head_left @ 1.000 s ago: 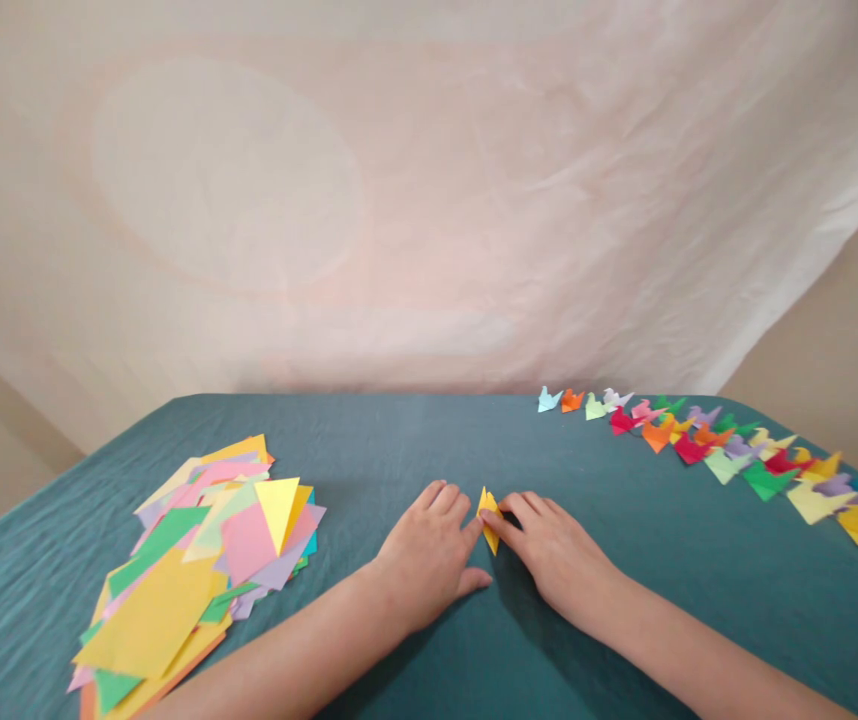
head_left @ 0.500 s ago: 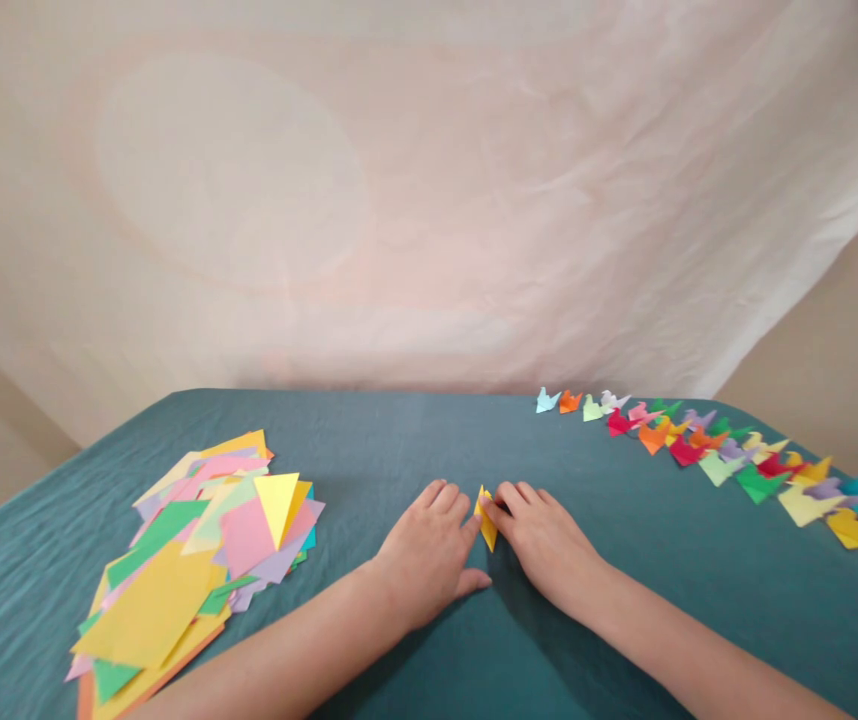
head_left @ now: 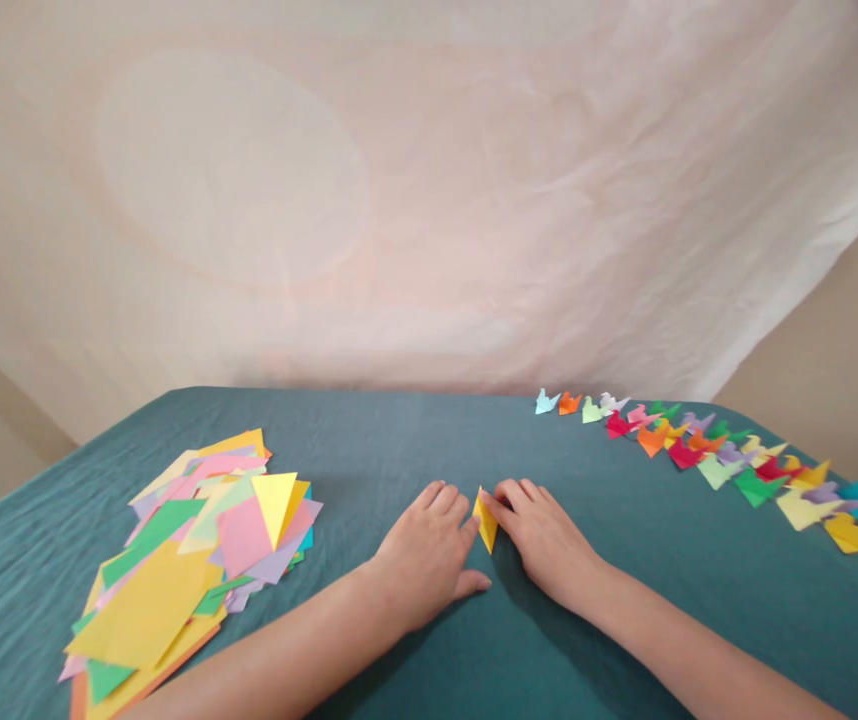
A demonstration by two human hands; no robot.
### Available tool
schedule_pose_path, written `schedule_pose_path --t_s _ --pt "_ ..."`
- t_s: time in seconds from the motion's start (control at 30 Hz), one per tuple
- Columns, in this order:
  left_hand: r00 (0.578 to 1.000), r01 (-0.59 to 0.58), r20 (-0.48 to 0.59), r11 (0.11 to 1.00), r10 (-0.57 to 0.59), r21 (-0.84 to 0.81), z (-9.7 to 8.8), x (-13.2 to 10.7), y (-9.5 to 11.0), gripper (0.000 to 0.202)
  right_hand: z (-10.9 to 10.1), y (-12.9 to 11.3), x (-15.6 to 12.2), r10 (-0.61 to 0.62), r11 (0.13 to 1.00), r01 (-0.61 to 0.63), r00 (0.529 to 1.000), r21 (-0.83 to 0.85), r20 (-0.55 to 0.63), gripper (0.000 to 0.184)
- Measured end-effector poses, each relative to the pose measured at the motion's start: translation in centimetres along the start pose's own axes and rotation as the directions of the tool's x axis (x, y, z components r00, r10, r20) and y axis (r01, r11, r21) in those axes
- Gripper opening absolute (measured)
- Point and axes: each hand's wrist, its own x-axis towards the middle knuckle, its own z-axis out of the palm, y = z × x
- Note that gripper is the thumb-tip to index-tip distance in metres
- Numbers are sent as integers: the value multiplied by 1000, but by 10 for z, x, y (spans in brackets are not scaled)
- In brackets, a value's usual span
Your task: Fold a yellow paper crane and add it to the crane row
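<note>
On the bench [head_left: 391, 440], between my left hand [head_left: 427, 550] and right hand [head_left: 549, 540], the yellow paper [head_left: 485, 528] now shows one far point, not two; this fold seems nearly laid. My left thumb spreads from its fingers; my right fingers touch the paper, whether pinching I can't tell.

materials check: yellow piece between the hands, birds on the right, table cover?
Yellow piece: likely matte paper; straight edges, pointed tips, no shine.
Birds: probably matte paper too; flat facets, sharp points.
Table cover: looks like dull fabric; soft wrinkles at left. Cotton or synthetic, can't tell.
</note>
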Motion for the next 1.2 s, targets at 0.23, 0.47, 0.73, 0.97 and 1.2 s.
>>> schedule_pose_path --t_s 0.23,0.47,0.73,0.97,1.2 --pt "1000 0 0 1000 -1 -25 -2 1 -2 59 1 0 -13 -38 999 39 999 34 -32 38" --pt "1000 -10 -13 998 9 -59 0 0 -3 51 6 -11 -17 -72 992 68 997 -107 -37 33" --pt "998 -38 -59 992 30 -123 2 5 -3 25 3 -11 -16 -62 995 62 998 -84 1 35" --pt "990 0 -142 986 -24 -169 14 5 -2 35 1 -12 -14 -47 997 48 999 -66 27 33" --pt "993 42 -106 987 -59 -157 22 3 -7 43 -4 -14 -13 -46 997 48 998 -59 46 37"
